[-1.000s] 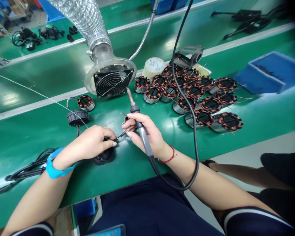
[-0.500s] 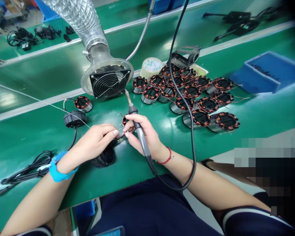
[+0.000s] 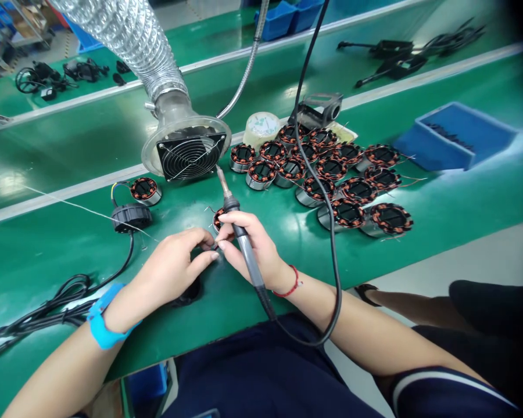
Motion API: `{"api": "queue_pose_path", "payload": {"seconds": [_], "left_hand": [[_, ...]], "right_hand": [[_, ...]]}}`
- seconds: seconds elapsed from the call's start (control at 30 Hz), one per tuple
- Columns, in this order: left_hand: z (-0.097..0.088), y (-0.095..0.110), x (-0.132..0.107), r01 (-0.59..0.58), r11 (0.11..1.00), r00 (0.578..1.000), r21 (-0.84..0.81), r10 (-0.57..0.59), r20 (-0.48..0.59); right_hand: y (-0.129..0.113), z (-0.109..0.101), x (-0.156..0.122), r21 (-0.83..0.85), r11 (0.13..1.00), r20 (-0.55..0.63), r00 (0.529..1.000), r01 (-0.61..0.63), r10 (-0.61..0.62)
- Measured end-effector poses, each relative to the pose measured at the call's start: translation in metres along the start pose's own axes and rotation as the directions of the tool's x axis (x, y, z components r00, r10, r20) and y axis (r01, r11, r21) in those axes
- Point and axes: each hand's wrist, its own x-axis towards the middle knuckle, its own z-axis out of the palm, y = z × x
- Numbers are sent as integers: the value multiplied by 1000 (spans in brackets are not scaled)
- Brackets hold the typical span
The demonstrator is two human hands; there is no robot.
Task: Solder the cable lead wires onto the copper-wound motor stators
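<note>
In my right hand (image 3: 261, 249) rests a soldering iron (image 3: 251, 262), its tip pointing up and away toward the fan. The thumb and fingertips of that hand also meet at a thin wire (image 3: 215, 247). My left hand (image 3: 172, 264) pinches the same small spot from the other side; the wire is mostly hidden by fingers. Just behind the right fingertips is a copper-wound stator (image 3: 218, 219), partly covered. A black round housing (image 3: 189, 295) lies beneath my left hand, mostly hidden. A thin pale strand (image 3: 91, 213) runs from the left toward my left hand.
A fan (image 3: 192, 157) on a silver duct hangs ahead. Several stators (image 3: 331, 168) stand at the right, near a blue bin (image 3: 453, 139). At the left are another stator (image 3: 144, 190), a black housing (image 3: 131, 217) and coiled cable (image 3: 65, 302). The iron's cord (image 3: 331, 232) loops over the right arm.
My left fingers have shifted slightly and closed nearer the right fingertips, covering more of the wire. The right hand keeps the soldering iron. The whole view has shifted a little.
</note>
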Motion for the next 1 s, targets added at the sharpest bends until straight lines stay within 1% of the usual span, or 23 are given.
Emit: {"api": "queue_pose_path", "payload": {"seconds": [0.03,0.1,0.2,0.3,0.43,0.53,0.6,0.7,0.83,0.9,1.0], "left_hand": [[1,2,-1,26,1000,1000,11,-26,-17],[2,5,-4,42,999,998,27,-41,-41],[2,4,-4,50,998,996,-25,-52,-77],[0,-3,-2,67,983,994,-168,-80,-76],[-4,-14,7,115,908,991,-402,-134,-18],[-9,-21,19,174,857,978,-485,-208,-17],[-14,-24,28,212,830,968,-517,-250,-5],[-17,-27,38,247,803,961,-543,-277,28],[-17,-29,43,269,798,957,-539,-283,60],[-16,-30,44,275,803,957,-529,-280,74],[-17,-31,45,286,800,956,-528,-280,94]], "right_hand": [[0,0,0,0,1000,-1,1000,-6,6],[0,1,0,14,1000,0,1000,-23,23],[-1,2,0,67,995,-9,997,-76,77],[-2,3,1,82,989,-20,991,-127,129],[0,0,1,32,991,0,991,-133,133],[3,-7,1,-35,991,-12,992,-129,129],[5,-14,2,-75,989,-37,991,-131,128],[6,-24,4,-149,983,-55,993,-110,103],[4,-34,7,-290,957,-78,996,7,-31],[4,-36,7,-297,954,-105,993,26,-60],[5,-37,2,-262,965,-165,986,-9,-35]]}}
